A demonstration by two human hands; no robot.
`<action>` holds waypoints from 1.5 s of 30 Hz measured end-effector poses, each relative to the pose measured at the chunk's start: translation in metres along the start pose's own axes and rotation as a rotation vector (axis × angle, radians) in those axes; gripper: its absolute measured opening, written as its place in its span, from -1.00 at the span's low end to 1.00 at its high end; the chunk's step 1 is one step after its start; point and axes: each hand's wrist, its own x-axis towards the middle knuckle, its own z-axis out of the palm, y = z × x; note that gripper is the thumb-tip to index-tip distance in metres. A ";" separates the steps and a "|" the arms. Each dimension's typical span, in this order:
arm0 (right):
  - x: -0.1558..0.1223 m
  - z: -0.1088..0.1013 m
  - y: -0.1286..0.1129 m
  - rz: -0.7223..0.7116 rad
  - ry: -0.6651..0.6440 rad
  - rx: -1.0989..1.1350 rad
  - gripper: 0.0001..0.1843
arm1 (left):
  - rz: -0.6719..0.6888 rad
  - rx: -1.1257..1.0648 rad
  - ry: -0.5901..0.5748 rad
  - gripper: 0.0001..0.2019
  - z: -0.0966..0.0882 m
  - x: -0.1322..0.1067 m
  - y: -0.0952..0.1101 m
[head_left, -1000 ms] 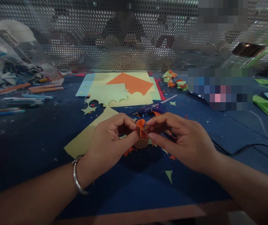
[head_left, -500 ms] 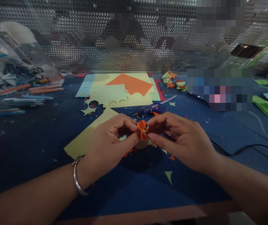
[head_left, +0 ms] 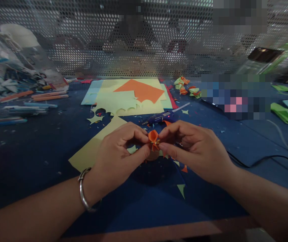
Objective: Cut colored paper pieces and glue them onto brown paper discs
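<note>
Between my two hands is a small orange paper flower (head_left: 153, 136), its upper petal curled into a cup. My left hand (head_left: 123, 144) pinches its left side with thumb and forefinger. On the other side, the thumb and fingertips of my right hand (head_left: 193, 148) hold it too. Below the flower a round brownish thing (head_left: 152, 155) partly shows; I cannot make out what it is. Just beyond my hands lies a blue glue gun (head_left: 161, 117) with a clear glue stick in its back. A pale yellow paper sheet (head_left: 93, 148) lies partly behind my left hand.
Farther back is a stack of coloured paper with an orange sheet (head_left: 140, 90) and a pale green cut-out sheet (head_left: 116, 101). Folded paper pieces (head_left: 181, 84) sit to its right. Pens (head_left: 33, 109) and a bottle (head_left: 36, 57) stand left; a black cable (head_left: 260, 161) runs right.
The orange flower has turned a little between my fingertips, so its upper petal now faces me as an open cup and the lower part looks narrower. Both hands stay nearly in place.
</note>
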 end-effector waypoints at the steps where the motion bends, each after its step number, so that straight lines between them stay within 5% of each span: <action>1: 0.000 0.000 0.000 -0.005 0.003 -0.004 -0.93 | 0.002 0.008 0.002 -0.88 0.000 0.000 0.001; 21: -0.002 0.002 0.001 -0.215 0.053 -0.200 -0.91 | 0.014 0.184 0.004 -0.90 -0.001 0.001 0.003; 37: 0.000 0.002 0.006 0.005 -0.040 -0.035 -0.88 | 0.047 0.080 0.017 -0.89 0.001 -0.002 -0.003; 45: 0.001 0.003 0.004 -0.039 -0.020 -0.075 -0.96 | 0.043 0.098 -0.007 -0.88 0.001 -0.002 -0.002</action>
